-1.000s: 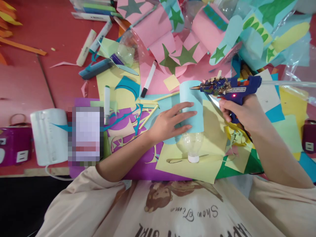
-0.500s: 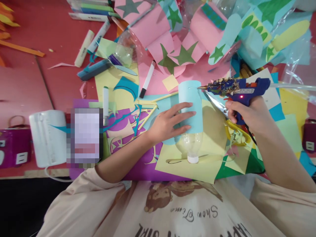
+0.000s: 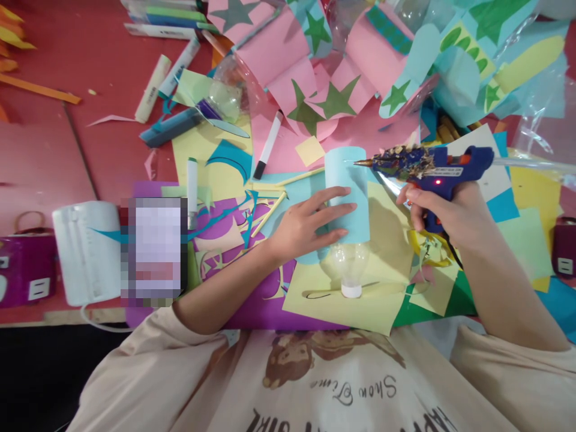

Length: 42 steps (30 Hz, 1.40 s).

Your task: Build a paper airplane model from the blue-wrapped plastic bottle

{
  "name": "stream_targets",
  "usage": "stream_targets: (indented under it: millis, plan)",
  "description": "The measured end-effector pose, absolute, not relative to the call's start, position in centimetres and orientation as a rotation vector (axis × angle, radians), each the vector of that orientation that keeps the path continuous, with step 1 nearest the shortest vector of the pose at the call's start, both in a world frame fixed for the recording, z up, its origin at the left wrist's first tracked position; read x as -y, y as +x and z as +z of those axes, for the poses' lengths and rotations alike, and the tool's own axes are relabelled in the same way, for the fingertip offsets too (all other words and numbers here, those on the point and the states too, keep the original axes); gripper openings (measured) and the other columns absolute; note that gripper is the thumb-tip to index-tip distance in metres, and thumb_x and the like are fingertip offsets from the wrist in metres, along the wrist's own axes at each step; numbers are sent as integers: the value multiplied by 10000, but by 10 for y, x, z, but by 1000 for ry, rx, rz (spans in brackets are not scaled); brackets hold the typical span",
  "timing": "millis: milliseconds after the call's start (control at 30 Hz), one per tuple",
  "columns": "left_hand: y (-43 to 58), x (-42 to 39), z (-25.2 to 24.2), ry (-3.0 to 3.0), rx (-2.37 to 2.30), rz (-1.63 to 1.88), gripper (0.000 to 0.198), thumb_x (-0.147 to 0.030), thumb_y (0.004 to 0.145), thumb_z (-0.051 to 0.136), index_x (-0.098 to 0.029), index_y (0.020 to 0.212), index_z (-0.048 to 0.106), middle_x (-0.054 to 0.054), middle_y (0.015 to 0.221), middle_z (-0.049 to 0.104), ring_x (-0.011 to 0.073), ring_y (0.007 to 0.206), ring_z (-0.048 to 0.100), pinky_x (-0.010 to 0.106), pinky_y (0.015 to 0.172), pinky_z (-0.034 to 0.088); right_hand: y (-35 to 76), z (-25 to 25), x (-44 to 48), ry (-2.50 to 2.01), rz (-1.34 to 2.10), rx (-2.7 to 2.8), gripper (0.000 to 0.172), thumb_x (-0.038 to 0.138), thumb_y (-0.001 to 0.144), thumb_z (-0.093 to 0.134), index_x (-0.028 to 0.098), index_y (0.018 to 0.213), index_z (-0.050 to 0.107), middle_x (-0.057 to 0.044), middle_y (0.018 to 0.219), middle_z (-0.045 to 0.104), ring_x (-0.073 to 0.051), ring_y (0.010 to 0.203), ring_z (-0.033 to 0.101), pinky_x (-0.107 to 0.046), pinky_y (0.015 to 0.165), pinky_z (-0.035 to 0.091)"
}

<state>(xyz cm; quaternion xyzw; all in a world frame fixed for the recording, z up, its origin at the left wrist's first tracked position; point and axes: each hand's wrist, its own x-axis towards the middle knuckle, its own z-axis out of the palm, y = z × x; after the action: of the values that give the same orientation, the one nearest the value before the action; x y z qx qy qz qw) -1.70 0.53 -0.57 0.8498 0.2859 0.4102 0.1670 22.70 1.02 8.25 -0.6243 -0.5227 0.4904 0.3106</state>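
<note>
A clear plastic bottle (image 3: pixel 350 259) with a white cap lies on its side, cap toward me, its body wrapped in light blue paper (image 3: pixel 353 189). My left hand (image 3: pixel 310 223) lies over the wrap from the left, fingers slightly spread across it, holding the bottle down. My right hand (image 3: pixel 443 207) is closed round the grip of a blue hot glue gun (image 3: pixel 434 165) with a red light lit. Its nozzle points left, the tip over the upper part of the blue paper, where a thin pale line of glue shows. Dried residue and paper bits cover the gun's front.
Yellow paper (image 3: pixel 382 300) lies under the bottle. Scissors (image 3: pixel 398 189) are partly hidden below the gun. Paper scraps (image 3: pixel 225 231), a white marker (image 3: pixel 269 146), a phone (image 3: pixel 155 252) and a white case (image 3: pixel 87 252) lie to the left. Pink paper pieces with green stars (image 3: pixel 288 51) stand behind.
The glue gun has shifted slightly left, its tip moving further over the blue paper. My right fingers have moved a little at the trigger. The left hand and bottle stay put.
</note>
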Motion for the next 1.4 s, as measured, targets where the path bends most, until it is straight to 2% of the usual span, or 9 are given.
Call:
stream_targets:
  millis: [100, 333, 600, 867, 1033, 1233, 1400]
  plan:
    - [-17, -5, -5, 2423, -817, 1167, 311, -401, 961, 488, -219, 1203, 559, 130, 1236, 621, 146, 891, 667, 241, 669, 547, 224, 78, -11, -1656, 1323, 1421, 199, 275, 789, 653, 153, 643, 599, 0, 475, 579, -91, 364, 518, -229, 378, 390]
    - [-17, -5, -5, 2422, -817, 1157, 317, -403, 957, 495, -223, 1210, 557, 133, 1234, 626, 148, 867, 664, 248, 668, 542, 222, 72, -12, -1703, 1324, 1359, 148, 260, 766, 678, 152, 700, 600, 16, 511, 594, -84, 361, 523, -210, 368, 412]
    - [-18, -5, -6, 2415, -811, 1160, 320, -408, 957, 495, -231, 1217, 551, 128, 1237, 622, 136, 837, 656, 246, 678, 537, 225, 75, -10, -1728, 1270, 1374, 198, 273, 763, 674, 172, 625, 573, 49, 402, 527, -74, 327, 490, -196, 358, 387]
    - [-17, -5, -7, 2377, -798, 1170, 343, -403, 952, 502, -243, 1251, 555, 127, 1249, 610, 153, 873, 654, 258, 684, 529, 238, 69, -7, -1700, 1276, 1317, 200, 240, 773, 680, 182, 633, 550, 39, 488, 555, -81, 354, 503, -224, 373, 387]
    - [-18, -5, -8, 2394, -814, 1144, 348, -427, 960, 475, -262, 1259, 541, 116, 1253, 613, 155, 897, 657, 255, 686, 537, 239, 71, -6, -1698, 1275, 1287, 121, 218, 774, 675, 167, 716, 582, 27, 538, 591, -80, 372, 514, -226, 387, 392]
    - [-19, -5, -7, 2397, -817, 1136, 341, -423, 954, 489, -256, 1247, 540, 121, 1255, 616, 157, 904, 662, 254, 694, 545, 239, 68, -7, -1661, 1324, 1286, 132, 232, 782, 669, 163, 700, 591, 32, 506, 564, -77, 355, 489, -232, 384, 377]
    - [-18, -6, -6, 2408, -815, 1148, 332, -419, 956, 487, -249, 1237, 543, 122, 1245, 621, 161, 919, 663, 253, 687, 547, 242, 70, -7, -1724, 1261, 1237, 113, 244, 767, 691, 154, 758, 622, 21, 494, 564, -95, 385, 510, -234, 400, 398]
